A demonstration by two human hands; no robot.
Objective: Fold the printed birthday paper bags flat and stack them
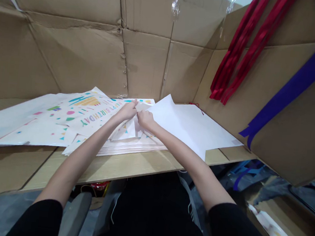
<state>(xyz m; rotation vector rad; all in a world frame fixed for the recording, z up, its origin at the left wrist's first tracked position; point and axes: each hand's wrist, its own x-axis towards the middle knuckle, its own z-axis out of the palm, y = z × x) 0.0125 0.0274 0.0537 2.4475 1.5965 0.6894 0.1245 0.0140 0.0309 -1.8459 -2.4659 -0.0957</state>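
Black sleeves, left hand and right hand both pinching printed sheet; red ribbons, cardboard wall behind

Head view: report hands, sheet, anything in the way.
Left hand, right hand: both pinch the printed sheet atop the stack. Sheet's corner lifted, folded. Plain white sheet curls up beside right hand.

The printed sheet carries the words "HAPPY BIRTHDAY" in coloured capitals, upside down from this view. "BIRTHDAY" reads clearly. "HAPPY" is probably right, though its letters are small and the left hand covers their far end.
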